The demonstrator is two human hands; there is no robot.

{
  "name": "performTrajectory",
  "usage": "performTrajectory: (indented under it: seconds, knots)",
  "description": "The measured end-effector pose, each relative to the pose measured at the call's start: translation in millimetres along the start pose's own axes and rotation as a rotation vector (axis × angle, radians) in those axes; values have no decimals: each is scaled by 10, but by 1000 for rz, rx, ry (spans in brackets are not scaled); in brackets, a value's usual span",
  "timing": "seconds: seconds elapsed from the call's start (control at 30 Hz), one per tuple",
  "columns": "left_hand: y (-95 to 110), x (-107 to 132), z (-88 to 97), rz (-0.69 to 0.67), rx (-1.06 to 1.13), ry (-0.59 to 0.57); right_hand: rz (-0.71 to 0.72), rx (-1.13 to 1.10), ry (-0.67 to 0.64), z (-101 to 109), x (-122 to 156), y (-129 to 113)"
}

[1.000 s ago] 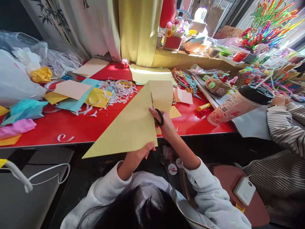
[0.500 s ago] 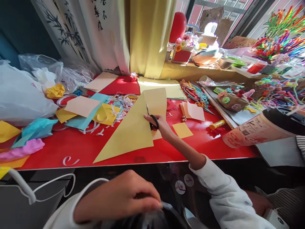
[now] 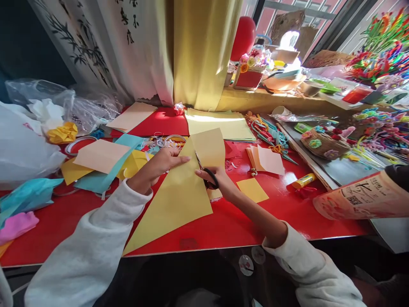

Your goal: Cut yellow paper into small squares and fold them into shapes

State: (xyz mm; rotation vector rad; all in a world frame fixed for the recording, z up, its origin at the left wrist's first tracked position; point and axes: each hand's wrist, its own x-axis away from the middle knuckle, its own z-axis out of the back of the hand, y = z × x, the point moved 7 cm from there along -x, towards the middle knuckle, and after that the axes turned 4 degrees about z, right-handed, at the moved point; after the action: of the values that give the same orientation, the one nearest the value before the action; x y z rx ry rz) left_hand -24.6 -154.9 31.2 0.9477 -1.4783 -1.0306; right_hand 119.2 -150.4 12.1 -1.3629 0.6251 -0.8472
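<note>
Our left hand pinches the slanting edge of a plain, pale-yellow, roughly triangular paper sheet; our right hand grips black-handled metal scissors. Between our hands, above the red bench, its long axis slants nearside-left, sharp corner toward us, one flap right of the blades.

Head camera, set above and behind the right hand and its grip on the scissors. Faces forward, tilted down. Close range: red table around grip, yellow curtain beyond, window beyond-right.
</note>
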Motion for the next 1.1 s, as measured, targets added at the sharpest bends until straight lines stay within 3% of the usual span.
performTrajectory:
  seconds: [0.27, 0.6, 1.1]
  knots:
    - [-119, 9, -83, -31, 177, 47, -35, 3, -13, -30, 43, 27]
    - [-175, -1, -94, -46, 139, 95, -58, 11, 7, -41, 74, 29]
    - [-156, 22, -108, -68, 158, 98, 21, -75, 41, -58, 104, 25]
